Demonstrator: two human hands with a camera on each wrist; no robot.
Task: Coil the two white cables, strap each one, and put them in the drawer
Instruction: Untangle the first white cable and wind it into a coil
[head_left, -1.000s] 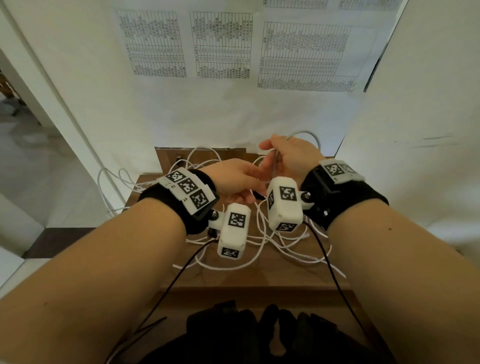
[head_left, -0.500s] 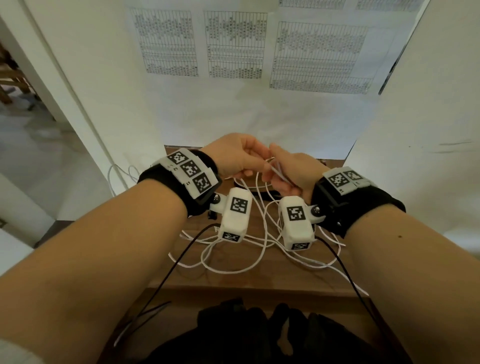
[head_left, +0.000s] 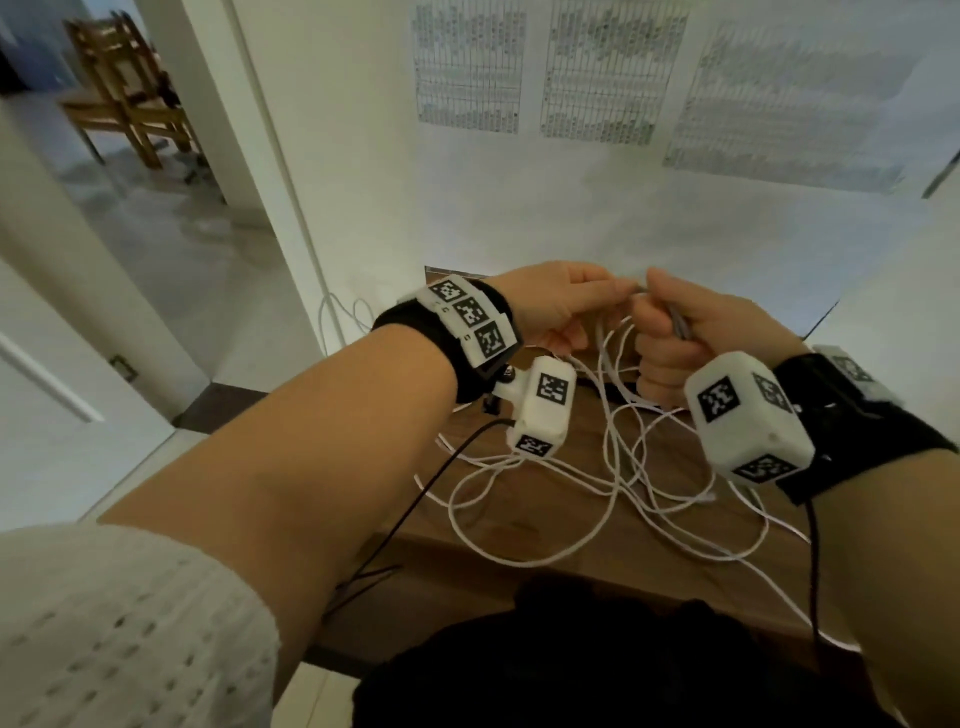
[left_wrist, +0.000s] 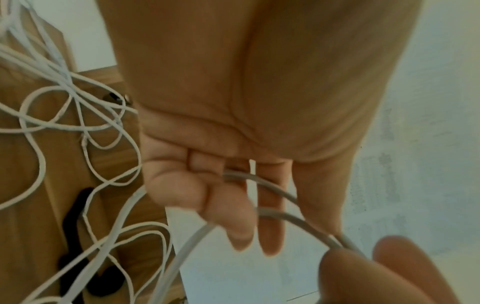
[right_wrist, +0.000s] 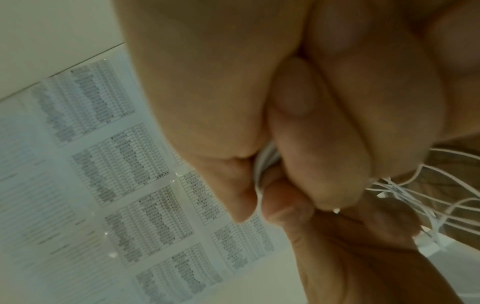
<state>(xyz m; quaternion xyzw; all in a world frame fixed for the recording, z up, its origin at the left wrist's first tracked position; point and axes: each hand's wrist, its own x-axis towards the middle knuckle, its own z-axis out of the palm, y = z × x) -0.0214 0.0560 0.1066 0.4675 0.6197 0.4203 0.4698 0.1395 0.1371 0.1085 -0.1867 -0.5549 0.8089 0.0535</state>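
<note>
1. Coiling looks barely begun: both hands are raised above the wooden table top (head_left: 571, 525), knuckles nearly meeting, with one short arc of white cable (left_wrist: 293, 218) bridging them
2. Right hand (head_left: 691, 338) is fisted round a small bundle of cable turns; the right wrist view shows white strands squeezed between thumb and curled fingers (right_wrist: 306, 127)
3. Left hand (head_left: 550, 306) pinches the same cable between thumb and fingers; its wrist view shows the strand running under the curled fingers (left_wrist: 226, 197) toward the other hand
4. Loose remainder (head_left: 613, 483) hangs from the hands down onto the table top and sprawls there in crossing loops; one run drops off the table's left edge, another trails off its near right corner
5. Two cables are named in the task, but in that heap I cannot tell one from the other
6. Risk, as I judge it: drawing in more slack may drag a crossing loop along and tighten it into a knot, since strands lie over each other directly below the hands
7. Second risk: the run hanging off the table's left edge may snag on that edge, jerk the bundle, and spill the turns already gathered
8. Third: a black lead from the wrist camera crosses the table's near edge close to the white loops and could get wound in
9. Orientation: the held stretch runs roughly left to right, parallel to the table's back edge; the hanging strands run near vertical down to the table top
10. No strap and no drawer can be made out with any certainty
</note>
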